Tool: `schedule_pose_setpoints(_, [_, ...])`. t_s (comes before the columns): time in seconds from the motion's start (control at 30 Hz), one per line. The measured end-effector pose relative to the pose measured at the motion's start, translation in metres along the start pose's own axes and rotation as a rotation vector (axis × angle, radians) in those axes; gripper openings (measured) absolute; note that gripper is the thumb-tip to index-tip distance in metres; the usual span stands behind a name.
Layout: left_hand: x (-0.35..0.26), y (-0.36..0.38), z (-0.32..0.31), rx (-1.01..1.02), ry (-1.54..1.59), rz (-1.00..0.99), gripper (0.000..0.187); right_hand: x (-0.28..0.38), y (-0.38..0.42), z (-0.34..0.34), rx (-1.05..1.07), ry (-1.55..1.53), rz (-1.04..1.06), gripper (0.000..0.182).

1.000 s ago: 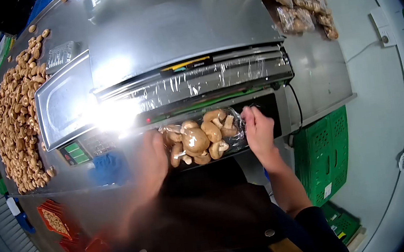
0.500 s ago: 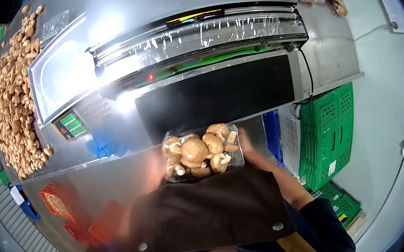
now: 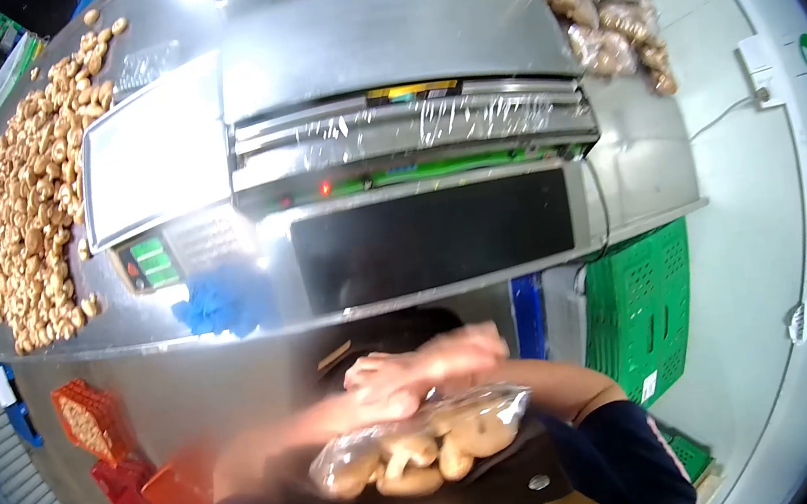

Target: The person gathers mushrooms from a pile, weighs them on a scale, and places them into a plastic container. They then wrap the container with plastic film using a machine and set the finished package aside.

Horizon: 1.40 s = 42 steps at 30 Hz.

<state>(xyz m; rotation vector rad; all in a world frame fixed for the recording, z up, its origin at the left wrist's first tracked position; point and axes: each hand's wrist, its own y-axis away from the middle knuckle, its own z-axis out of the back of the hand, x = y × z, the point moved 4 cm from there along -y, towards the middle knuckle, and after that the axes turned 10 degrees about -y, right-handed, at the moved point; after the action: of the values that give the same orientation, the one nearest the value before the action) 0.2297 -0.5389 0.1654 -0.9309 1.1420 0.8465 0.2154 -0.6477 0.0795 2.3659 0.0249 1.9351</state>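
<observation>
A clear, film-wrapped pack of brown mushrooms (image 3: 424, 456) is tilted up close against the dark apron (image 3: 521, 469). My left hand (image 3: 376, 396) lies across its far edge, closed against the pack. My right hand (image 3: 461, 354) crosses over beside it at the same edge, also closed in on the pack. Both hands overlap and are blurred by motion, and part of their fingers is hidden behind the pack. Just beyond them stands the film wrapping machine (image 3: 409, 135) with its black plate (image 3: 432, 238).
Loose mushrooms (image 3: 36, 211) are heaped at the table's left. Nearer stand a scale (image 3: 145, 158) and a crumpled blue cloth or glove (image 3: 218, 303). Wrapped packs (image 3: 594, 2) pile up at the back right. Green crates (image 3: 643, 313) stand at right, orange crates (image 3: 92, 421) at lower left.
The mushroom pack has come closer to my body and tipped up. My hands have moved from its two sides to its far edge, where they overlap. The view has shifted.
</observation>
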Motion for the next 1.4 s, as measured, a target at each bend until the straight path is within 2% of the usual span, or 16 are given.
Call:
schedule_pose_setpoints(0.07, [0.012, 0.015, 0.000, 0.077, 0.197, 0.204, 0.022, -0.014, -0.001, 0.025, -0.171, -0.132, -0.384, 0.033])
schedule_pose_setpoints(0.17, [0.037, 0.040, -0.003, 0.094, 0.460, 0.432, 0.023, 0.063, 0.021, 0.090, -0.248, 0.061, -0.335, 0.034])
schedule_pose_setpoints(0.3, [0.061, 0.051, -0.009, 0.044, 0.709, 0.574, 0.026, 0.116, 0.010, 0.079, 0.110, -0.014, -0.240, 0.041])
schedule_pose_setpoints(0.43, [0.069, 0.063, 0.014, -0.061, 0.857, 0.602, 0.029, 0.065, -0.026, 0.093, -0.147, -0.407, -0.498, 0.029])
schedule_pose_setpoints(0.57, [0.069, 0.097, 0.063, -0.324, 0.906, 0.574, 0.032, 0.113, -0.044, 0.146, -0.766, -0.109, -0.594, 0.025])
schedule_pose_setpoints(0.67, [0.066, 0.146, 0.135, -0.758, 0.531, 0.519, 0.030, 0.148, -0.012, 0.250, -1.317, -0.296, 0.282, 0.033])
schedule_pose_setpoints(0.73, [0.071, 0.201, 0.195, -0.988, 0.013, 0.628, 0.021, 0.211, 0.010, 0.307, -1.341, -0.297, 0.898, 0.040])
schedule_pose_setpoints(0.8, [0.076, 0.265, 0.245, -1.282, -0.233, 0.631, 0.026, 0.249, -0.032, 0.301, -1.175, -0.317, 0.979, 0.041])
schedule_pose_setpoints(0.9, [0.099, 0.354, 0.308, -1.492, -0.665, 0.702, 0.048, 0.207, -0.112, 0.296, -1.106, -0.151, 0.619, 0.041])
schedule_pose_setpoints(1.0, [0.134, 0.411, 0.354, -1.291, -1.243, 0.970, 0.073, 0.175, -0.225, 0.223, -1.149, 0.259, 0.050, 0.028])
schedule_pose_setpoints(1.03, [0.167, 0.435, 0.369, -1.158, -1.333, 1.086, 0.087, 0.171, -0.267, 0.198, -1.028, 0.288, 0.098, 0.023])
schedule_pose_setpoints(1.13, [0.189, 0.419, 0.402, -1.329, -0.798, 0.795, 0.094, 0.171, -0.367, 0.166, -0.821, 0.780, -0.025, 0.024])
schedule_pose_setpoints(1.23, [0.209, 0.406, 0.447, -1.419, -0.379, 0.465, 0.090, 0.151, -0.455, 0.177, -0.670, 0.783, 0.020, 0.027])
schedule_pose_setpoints(1.3, [0.203, 0.399, 0.475, -1.483, -0.311, 0.450, 0.083, 0.134, -0.503, 0.195, -0.623, 0.803, 0.008, 0.029])
schedule_pose_setpoints(1.37, [0.171, 0.373, 0.487, -1.525, -0.578, 0.629, 0.075, 0.119, -0.541, 0.217, -0.610, 0.817, -0.081, 0.029])
schedule_pose_setpoints(1.4, [0.169, 0.359, 0.486, -1.344, -0.636, 0.722, 0.069, 0.113, -0.560, 0.227, -0.598, 0.824, -0.126, 0.030])
